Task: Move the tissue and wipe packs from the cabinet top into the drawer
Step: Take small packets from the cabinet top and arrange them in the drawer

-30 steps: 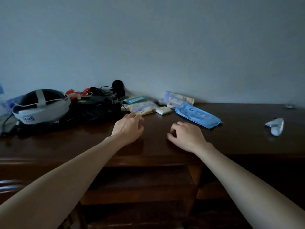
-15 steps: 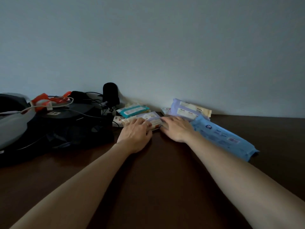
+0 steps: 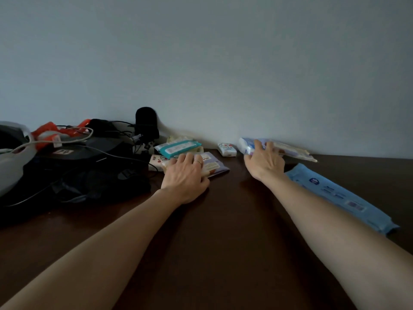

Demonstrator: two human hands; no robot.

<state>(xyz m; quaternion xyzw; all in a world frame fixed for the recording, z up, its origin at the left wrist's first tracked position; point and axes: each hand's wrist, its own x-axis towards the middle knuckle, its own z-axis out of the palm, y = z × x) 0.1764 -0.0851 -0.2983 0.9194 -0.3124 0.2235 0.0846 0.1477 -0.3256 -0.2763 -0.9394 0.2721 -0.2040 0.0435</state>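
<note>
Clutter: a black bag [image 3: 73, 175] with cables and a grey headset [image 3: 11, 157] fills the far-left cabinet top [image 3: 223, 231].
Teal pack: [image 3: 177, 147] lies by the wall, just behind the left hand.
Left hand: [image 3: 185, 175] lies palm down, fingers curled over the purple pack [image 3: 215, 167], thumb at its near edge.
Small white pack: [image 3: 227, 149] sits between the hands, against the wall.
Right hand: [image 3: 264, 161] grips the pale blue pack [image 3: 288, 149] by the wall, fingers wrapped over it.
Long blue pack: [image 3: 342, 196] lies flat beside the right forearm.

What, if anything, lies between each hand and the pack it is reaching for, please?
Nothing visible. The left hand already rests on the purple-edged pack, and the right hand already has its fingers on the pack by the wall. The drawer is out of view.
</note>
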